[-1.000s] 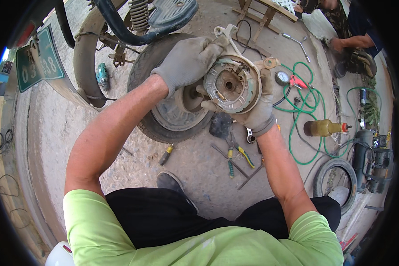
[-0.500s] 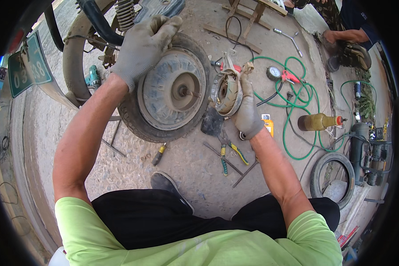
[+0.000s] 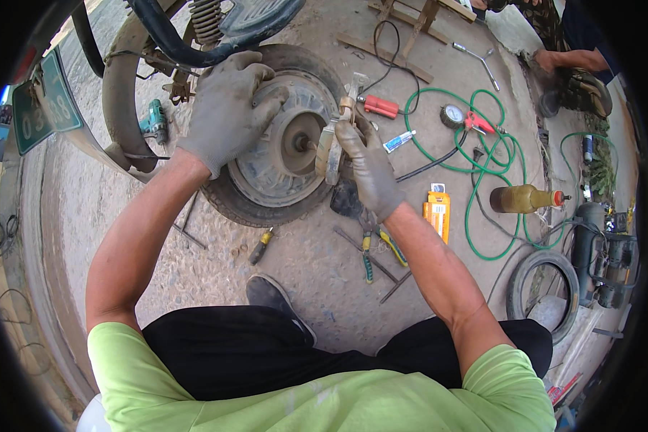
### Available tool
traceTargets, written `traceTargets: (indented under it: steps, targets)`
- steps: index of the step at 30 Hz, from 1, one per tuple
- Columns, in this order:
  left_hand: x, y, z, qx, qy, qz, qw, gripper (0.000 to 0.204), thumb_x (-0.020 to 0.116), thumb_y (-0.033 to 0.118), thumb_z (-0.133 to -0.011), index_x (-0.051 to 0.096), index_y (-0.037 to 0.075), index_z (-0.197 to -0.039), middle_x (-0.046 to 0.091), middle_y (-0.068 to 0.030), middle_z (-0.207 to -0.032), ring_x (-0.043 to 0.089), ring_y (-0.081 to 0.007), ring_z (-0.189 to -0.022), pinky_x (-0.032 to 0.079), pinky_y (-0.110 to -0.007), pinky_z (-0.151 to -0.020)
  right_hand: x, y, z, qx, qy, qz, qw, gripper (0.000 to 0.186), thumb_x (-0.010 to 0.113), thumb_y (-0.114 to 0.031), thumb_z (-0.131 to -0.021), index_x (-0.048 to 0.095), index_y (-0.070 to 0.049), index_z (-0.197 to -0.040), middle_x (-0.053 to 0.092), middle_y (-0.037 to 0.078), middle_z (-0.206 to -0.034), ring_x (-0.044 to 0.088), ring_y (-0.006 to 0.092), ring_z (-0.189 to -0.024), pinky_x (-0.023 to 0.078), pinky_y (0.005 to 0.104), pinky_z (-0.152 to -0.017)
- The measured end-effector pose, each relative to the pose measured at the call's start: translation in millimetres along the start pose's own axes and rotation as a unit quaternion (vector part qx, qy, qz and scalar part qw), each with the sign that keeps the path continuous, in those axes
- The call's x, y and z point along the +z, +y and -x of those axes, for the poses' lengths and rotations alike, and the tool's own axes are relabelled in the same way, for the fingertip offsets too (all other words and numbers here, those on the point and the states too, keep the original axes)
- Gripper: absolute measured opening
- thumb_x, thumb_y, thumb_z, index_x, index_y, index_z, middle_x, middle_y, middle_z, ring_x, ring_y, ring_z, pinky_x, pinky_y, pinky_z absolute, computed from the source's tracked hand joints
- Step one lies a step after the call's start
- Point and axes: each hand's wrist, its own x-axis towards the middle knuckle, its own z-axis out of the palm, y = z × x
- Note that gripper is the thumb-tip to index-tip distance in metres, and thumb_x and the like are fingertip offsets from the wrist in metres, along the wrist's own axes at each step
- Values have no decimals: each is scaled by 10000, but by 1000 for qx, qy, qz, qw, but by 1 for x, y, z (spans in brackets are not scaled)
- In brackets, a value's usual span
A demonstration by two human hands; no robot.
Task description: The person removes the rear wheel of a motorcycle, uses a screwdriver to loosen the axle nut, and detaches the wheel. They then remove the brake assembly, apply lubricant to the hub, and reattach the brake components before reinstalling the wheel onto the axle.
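Note:
A scooter wheel (image 3: 258, 175) with a dusty metal hub and black tyre stands before me, its hub face and axle (image 3: 306, 142) turned toward me. My left hand (image 3: 232, 108), in a grey glove, lies over the wheel's upper left side with its fingers apart. In my gloved right hand (image 3: 371, 162) is a round brake shoe assembly (image 3: 329, 154), held on edge just right of the axle. Its inner side faces the hub, and my fingers hide part of it. Whether it touches the axle I cannot tell.
Below the wheel lie a screwdriver (image 3: 261, 247), pliers (image 3: 367, 259) and a T-shaped bar (image 3: 396, 286). A green hose (image 3: 473, 248) coils at right around a pressure gauge (image 3: 452, 115), near a bottle (image 3: 515, 199) and loose tyre (image 3: 515, 288). Another person's arm (image 3: 572, 59) shows at far right.
My right hand has moved left with the brake shoe assembly, turning it edge-on beside the axle. My left hand has come down and spread its fingers over the wheel.

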Motion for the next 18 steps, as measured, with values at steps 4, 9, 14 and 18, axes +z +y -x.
traceTargets:
  steps: [4, 9, 14, 18]
  targets:
    - [-6, -6, 15, -21, -2, -40, 999, 425, 770, 344, -1007, 751, 47, -1312, 649, -186, -1513, 607, -411, -1376, 458, -509, -1185, 9, -8, 7, -27, 28, 56, 998, 928, 898, -561, -923, 516, 31, -1528, 673, 127, -1372, 650, 196, -1264, 522, 360, -1113]
    - [-6, -11, 24, -36, 2, -35, 999, 433, 774, 330, -1003, 745, 42, -1326, 635, -207, -1534, 570, -428, -1413, 429, -520, -1210, 20, -32, 20, -95, 5, 147, 985, 953, 926, -470, -910, 474, 49, -1570, 659, 145, -1394, 654, 198, -1261, 527, 365, -1114]
    - [-10, -9, 25, -63, -8, -21, 998, 432, 769, 316, -1013, 735, 41, -1344, 645, -212, -1506, 588, -429, -1383, 455, -508, -1188, 21, -30, 18, -96, 23, 159, 982, 1019, 950, -388, -876, 419, 105, -1592, 622, 194, -1417, 628, 256, -1323, 500, 394, -1166]
    - [-15, -12, 26, -149, -39, 56, 986, 467, 763, 315, -1025, 706, 49, -1404, 650, -230, -1456, 607, -421, -1354, 481, -496, -1162, 13, -12, 16, -149, 49, 214, 964, 1124, 968, -423, -816, 387, 134, -1602, 529, 270, -1517, 544, 347, -1443, 446, 450, -1238]
